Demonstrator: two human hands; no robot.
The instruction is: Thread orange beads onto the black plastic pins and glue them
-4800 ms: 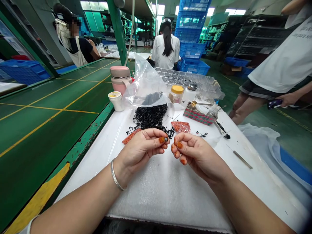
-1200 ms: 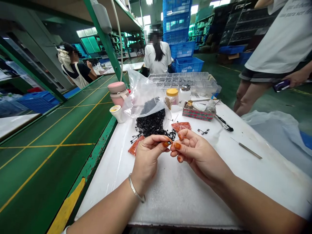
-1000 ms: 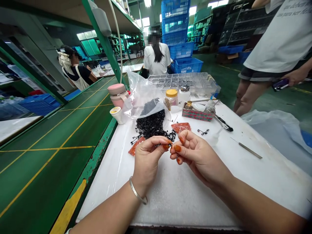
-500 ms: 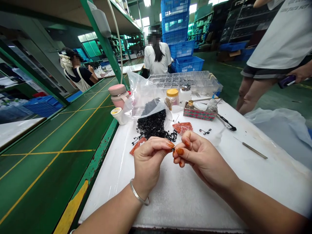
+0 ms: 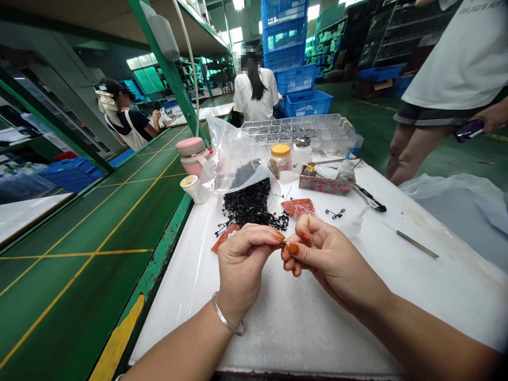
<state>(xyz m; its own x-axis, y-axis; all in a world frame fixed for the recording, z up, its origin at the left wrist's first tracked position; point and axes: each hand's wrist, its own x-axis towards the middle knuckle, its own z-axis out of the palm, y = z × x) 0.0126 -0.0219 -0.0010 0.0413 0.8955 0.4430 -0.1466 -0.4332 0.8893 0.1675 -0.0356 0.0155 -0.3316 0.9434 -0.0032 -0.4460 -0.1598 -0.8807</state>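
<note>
Fingertip to fingertip, my left hand (image 5: 244, 264) and my right hand (image 5: 325, 259) meet above the white tabletop. Between them is a small black piece (image 5: 283, 244), mostly covered by the fingers. My left thumb and forefinger pinch it from one side, and my right thumb and fingers close on the other. Just behind the hands, a heap of small black stemmed parts (image 5: 248, 206) spills from a clear plastic bag (image 5: 222, 137). Orange mesh pieces lie by the heap, one (image 5: 297, 207) to its right and another (image 5: 224, 237) partly behind my left hand.
A needle-tipped tool (image 5: 416, 243) and a black-handled cutter (image 5: 371, 200) lie on the right. Jars, including a yellow-lidded one (image 5: 280, 157), a patterned box (image 5: 326, 183) and a compartment tray (image 5: 333, 129) stand behind. A green conveyor (image 5: 95, 227) runs along the left. A person (image 5: 448, 69) stands at right.
My hands stay almost in place, still pinching the black piece, with only a slight shift of the fingers. The seated person at far left has moved a hand.
</note>
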